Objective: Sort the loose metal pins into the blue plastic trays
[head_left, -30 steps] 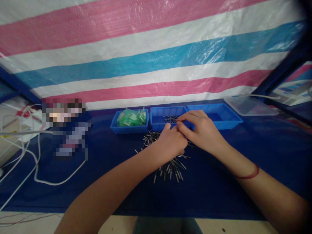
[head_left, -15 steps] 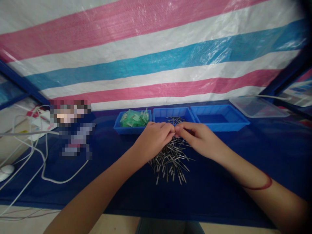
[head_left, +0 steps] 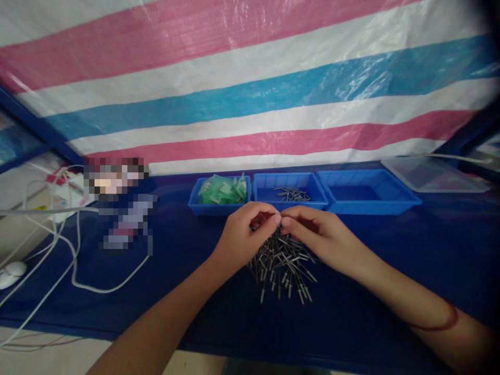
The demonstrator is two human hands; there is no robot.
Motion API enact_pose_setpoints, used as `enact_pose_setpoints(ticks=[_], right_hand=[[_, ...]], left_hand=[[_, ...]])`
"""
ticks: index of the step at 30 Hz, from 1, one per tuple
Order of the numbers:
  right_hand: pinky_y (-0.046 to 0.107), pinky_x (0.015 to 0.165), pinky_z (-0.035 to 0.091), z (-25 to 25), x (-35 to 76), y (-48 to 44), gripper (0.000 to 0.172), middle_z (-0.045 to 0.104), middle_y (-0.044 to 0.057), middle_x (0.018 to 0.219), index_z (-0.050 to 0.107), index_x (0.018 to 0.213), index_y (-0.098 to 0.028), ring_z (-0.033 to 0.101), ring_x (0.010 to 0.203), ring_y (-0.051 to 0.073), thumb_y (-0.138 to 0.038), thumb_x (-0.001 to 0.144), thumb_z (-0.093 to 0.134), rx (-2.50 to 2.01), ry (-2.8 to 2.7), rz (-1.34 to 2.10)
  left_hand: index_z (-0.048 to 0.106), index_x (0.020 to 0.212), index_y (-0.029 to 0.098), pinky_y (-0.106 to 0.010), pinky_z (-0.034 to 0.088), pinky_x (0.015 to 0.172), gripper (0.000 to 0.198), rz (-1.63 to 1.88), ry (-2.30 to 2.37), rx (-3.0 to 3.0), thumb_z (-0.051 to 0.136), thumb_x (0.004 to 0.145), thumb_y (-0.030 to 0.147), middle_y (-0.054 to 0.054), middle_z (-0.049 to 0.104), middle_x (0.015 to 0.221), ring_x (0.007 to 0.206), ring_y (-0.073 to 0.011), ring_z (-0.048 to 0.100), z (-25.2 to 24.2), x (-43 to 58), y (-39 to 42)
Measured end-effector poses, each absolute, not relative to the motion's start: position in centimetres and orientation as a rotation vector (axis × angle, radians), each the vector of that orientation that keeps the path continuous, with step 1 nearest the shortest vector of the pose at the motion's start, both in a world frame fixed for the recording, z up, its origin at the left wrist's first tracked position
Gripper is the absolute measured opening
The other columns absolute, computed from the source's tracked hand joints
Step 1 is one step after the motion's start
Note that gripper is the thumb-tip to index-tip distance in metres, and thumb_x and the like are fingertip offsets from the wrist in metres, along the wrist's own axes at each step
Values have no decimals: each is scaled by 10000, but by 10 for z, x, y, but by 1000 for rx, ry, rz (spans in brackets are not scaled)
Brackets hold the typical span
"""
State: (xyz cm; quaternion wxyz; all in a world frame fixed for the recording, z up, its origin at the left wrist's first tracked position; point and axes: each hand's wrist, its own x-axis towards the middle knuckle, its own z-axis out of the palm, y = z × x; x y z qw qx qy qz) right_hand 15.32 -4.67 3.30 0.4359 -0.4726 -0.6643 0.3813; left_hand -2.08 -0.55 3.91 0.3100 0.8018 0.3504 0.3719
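Note:
My left hand (head_left: 248, 229) and my right hand (head_left: 322, 229) meet fingertip to fingertip over a loose pile of metal blind rivets (head_left: 283, 260) on the blue table. Both hands are closed in a pinch on what looks like one blind rivet (head_left: 278, 214); only a bit of metal shows and the fingers hide the rest. Just behind the hands, the middle blue tray (head_left: 255, 190) contains some thin metal rivets or pins (head_left: 292, 194).
Left of the middle tray, a blue tray (head_left: 195, 209) holds green-tinted plastic packets (head_left: 222, 190). To its right is a wider blue tray (head_left: 375, 207), with a clear plastic lid (head_left: 433, 174) beyond. White cables (head_left: 76, 255) and a blurred-out patch occupy the left side.
The view has shifted slightly, so trays and pile appear further right. My left hand has turned and its thumb and forefinger now show a gap behind the pinch. The fingertips still meet.

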Motion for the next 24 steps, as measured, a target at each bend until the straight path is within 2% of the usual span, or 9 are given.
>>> enact_pose_setpoints(ticks=[5,10,14,20,24], right_hand=[[255,584,463,33,154,-47,260,627,17,702,637,780,-185,551,622,125,-395,884,524,-1179,-1627,1004],[258,584,485,33,152,-45,166,639,6,708,634,800,-204,578,624,130,-365,830,607,-1147,-1503,951],[270,639,505,33,153,-47,110,664,8,774,631,828,-225,619,702,144,-335,827,623,-1129,-1538,782],[301,650,479,40,159,-53,92,677,24,788,620,822,-220,612,688,157,-286,866,573,-1226,-1827,309],[299,672,475,43,161,-50,81,671,27,785,617,834,-209,611,715,157,-262,866,564,-1214,-1854,227]], left_hand=[[621,891,177,-245,486,695,93,1001,887,2196,550,875,234,-22,658,836,740,-115,597,38,-23,-7],[617,901,177,-238,485,696,97,1032,850,2242,559,880,251,-25,646,855,739,-109,589,36,-24,-6],[617,923,171,-230,468,694,116,998,863,2241,535,899,250,-27,637,870,757,-109,582,35,-24,-5],[614,867,157,-229,441,675,202,923,880,2278,465,938,274,-20,587,793,734,-113,549,36,-24,-6],[615,861,147,-225,429,674,221,890,850,2317,457,945,277,-19,570,786,720,-107,536,36,-21,-6]])
